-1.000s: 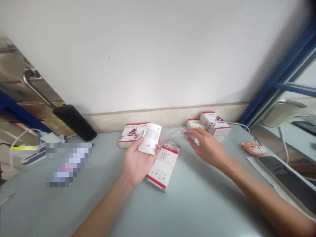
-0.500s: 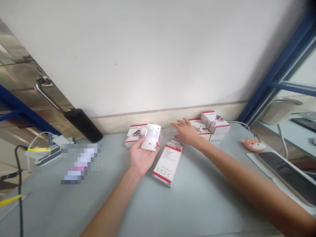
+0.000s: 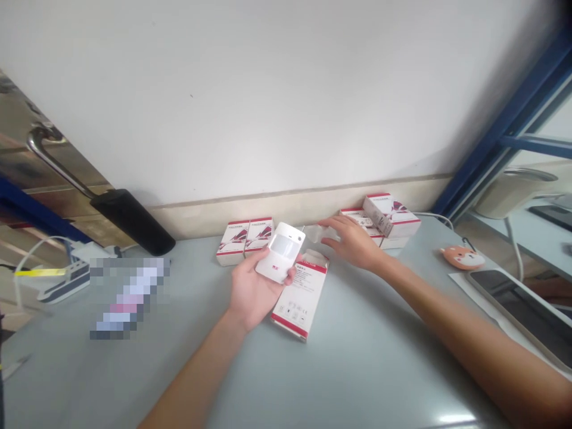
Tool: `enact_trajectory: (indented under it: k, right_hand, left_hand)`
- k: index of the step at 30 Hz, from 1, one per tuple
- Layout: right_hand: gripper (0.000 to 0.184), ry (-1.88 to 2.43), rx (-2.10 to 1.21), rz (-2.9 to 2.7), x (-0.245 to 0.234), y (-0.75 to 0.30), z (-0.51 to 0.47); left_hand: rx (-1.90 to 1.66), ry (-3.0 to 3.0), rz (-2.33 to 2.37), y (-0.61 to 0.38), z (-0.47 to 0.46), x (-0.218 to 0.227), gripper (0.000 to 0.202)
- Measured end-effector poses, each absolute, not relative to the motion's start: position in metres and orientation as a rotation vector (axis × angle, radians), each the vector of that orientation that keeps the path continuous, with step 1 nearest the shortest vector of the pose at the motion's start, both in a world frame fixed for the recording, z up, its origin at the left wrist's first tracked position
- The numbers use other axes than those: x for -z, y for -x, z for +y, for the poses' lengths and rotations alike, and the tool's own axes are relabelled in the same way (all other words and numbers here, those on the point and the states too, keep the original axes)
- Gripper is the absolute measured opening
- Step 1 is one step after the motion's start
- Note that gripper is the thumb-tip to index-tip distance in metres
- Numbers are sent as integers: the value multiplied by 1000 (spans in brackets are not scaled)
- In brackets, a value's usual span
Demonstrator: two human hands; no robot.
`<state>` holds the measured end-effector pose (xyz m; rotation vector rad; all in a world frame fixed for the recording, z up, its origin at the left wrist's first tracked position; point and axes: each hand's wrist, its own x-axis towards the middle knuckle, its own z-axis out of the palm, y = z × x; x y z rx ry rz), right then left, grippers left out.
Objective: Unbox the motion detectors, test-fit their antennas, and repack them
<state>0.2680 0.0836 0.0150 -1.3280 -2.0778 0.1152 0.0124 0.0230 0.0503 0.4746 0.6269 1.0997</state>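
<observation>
**A:** What is that person holding?

**B:** A white plastic motion sensor (image 3: 280, 251) with a shiny window on its front. It sits in the left hand (image 3: 254, 295), and that palm faces up.

**A:** Why hold it like that?

**B:** The palm sits under it so it can't drop, and the window faces up where it can be seen. The thumb presses on one side and the other fingers (image 3: 292, 276) curl round the far side. They are closed on it, but not in a tight fist.

**A:** And the other hand?

**B:** The right hand (image 3: 353, 244) is near the back edge of the gray surface (image 3: 379, 369). Its fingers (image 3: 329, 221) are stretched out and a little spread. They seem to lie on a clear plastic bag (image 3: 318, 233), but they don't pinch it.

**A:** What's under the sensor?

**B:** A flat white-and-red cardboard box (image 3: 300, 301) lies just below it, near the middle of the surface. Two white-and-red boxes (image 3: 244, 240) sit at the back edge on the left, and a pile of white-and-red boxes (image 3: 384, 221) sits just past the right hand.
</observation>
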Motion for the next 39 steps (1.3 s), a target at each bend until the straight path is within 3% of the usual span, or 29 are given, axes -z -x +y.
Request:
enact_trajectory:
  k: [7,15,26,33,39]
  right_hand:
    - [31,1267,-198,-2056,-15,-266,78]
    - [34,1209,0,-2087,-21,-257,70]
    - [38,1088,154,-2098,-21,-245,61]
    - [36,1056,113,-2064,-26,-241,57]
    - [50,1006,-83,-2072,-31,-239,47]
  left_hand:
    - [-960,-490,685,-8,25,-51,41]
    - [-932,-509,671,-7,26,-48,43]
    - [-1102,-489,706,-14,18,-59,25]
    - [-1035,-628,679,-14,18,-51,20]
    - [-1017,-765,728,-12,17,-50,26]
